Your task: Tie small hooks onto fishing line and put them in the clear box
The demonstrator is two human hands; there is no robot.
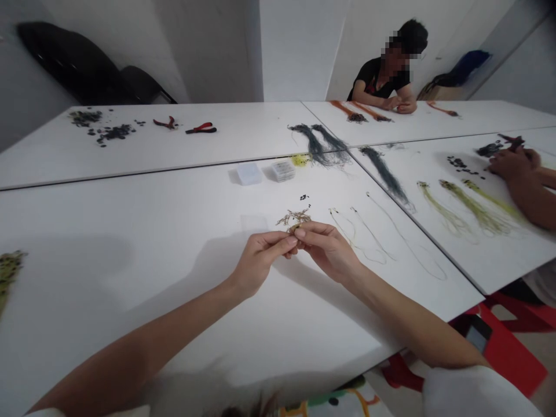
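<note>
While I watch from above, both hands meet over the middle of the white worktop (130,278); the left hand (256,263) has thumb and forefinger pressed together on a small piece (296,229), and the right hand (328,249) pinches it from the other side; its finer detail is too small for me to make out. Just beyond the fingertips I see a loose pile of gold-coloured bits (295,216), with a few black bits (304,197) farther off; toward the far edge sit a pale box (249,174) and a clear box (283,170), side by side, with yellow bits (300,160) near the second, close to that edge; thin looped cords (373,236) lie spread between my right hand and the worktop's right edge.
</note>
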